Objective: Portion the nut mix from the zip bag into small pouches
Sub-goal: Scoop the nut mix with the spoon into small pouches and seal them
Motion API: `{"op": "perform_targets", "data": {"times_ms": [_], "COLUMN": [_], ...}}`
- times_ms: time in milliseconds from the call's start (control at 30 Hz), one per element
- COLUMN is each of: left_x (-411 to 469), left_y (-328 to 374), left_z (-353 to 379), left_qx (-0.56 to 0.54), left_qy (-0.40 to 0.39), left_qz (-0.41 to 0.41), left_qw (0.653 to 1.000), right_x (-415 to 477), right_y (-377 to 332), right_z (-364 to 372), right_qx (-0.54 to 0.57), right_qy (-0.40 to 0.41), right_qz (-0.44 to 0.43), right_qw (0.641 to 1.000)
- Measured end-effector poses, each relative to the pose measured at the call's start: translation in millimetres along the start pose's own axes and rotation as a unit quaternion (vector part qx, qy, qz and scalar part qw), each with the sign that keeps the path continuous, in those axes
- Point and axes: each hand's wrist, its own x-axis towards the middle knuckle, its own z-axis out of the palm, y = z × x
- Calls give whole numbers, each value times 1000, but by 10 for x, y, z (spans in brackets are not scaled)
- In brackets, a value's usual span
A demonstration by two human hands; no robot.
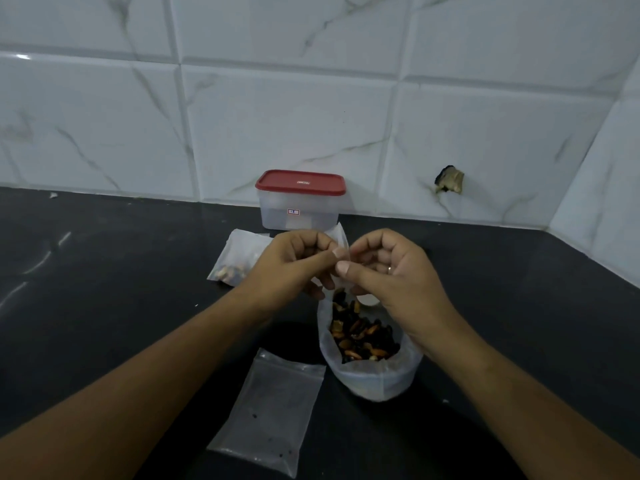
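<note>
The zip bag stands open on the black counter, with the dark and orange nut mix inside. Just above it, my left hand and my right hand meet and pinch the top edge of a small clear pouch, which is mostly hidden behind my fingers. A filled small pouch with pale nuts at its bottom lies behind my left hand. An empty flat pouch lies near the front, between my forearms.
A clear plastic box with a red lid stands against the white marble-tiled wall. The black counter runs left and right; the wall turns a corner at the right. A broken hole marks the wall tile.
</note>
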Motion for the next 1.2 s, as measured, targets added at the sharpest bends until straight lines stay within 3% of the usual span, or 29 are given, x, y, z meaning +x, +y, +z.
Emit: {"op": "perform_targets", "data": {"times_ms": [300,433,600,700,833,900,1033,1200], "left_x": [2,9,-34,-44,-66,-68,-37,-50], "left_y": [10,29,52,77,121,98,44,18], "left_z": [9,4,35,66,88,68,-29,-10], "left_qx": [-4,5,44,57,84,145,325,398], "left_qy": [-19,-4,-4,5,-6,12,34,-24], "left_qz": [12,16,17,24,53,102,210,196], "left_qw": [1000,1000,999,998,995,984,922,896], "right_x": [17,40,46,38,57,53,48,24], "right_y": [29,24,72,105,143,137,103,80], "right_z": [-13,-52,-129,-88,-92,-109,-97,-55], "right_qx": [43,28,-101,-217,-268,-239,-150,-145], "right_qy": [10,70,99,87,64,50,51,27], "right_qz": [58,60,-36,-121,-125,-103,-82,-90], "right_qw": [997,995,989,965,953,964,984,985]}}
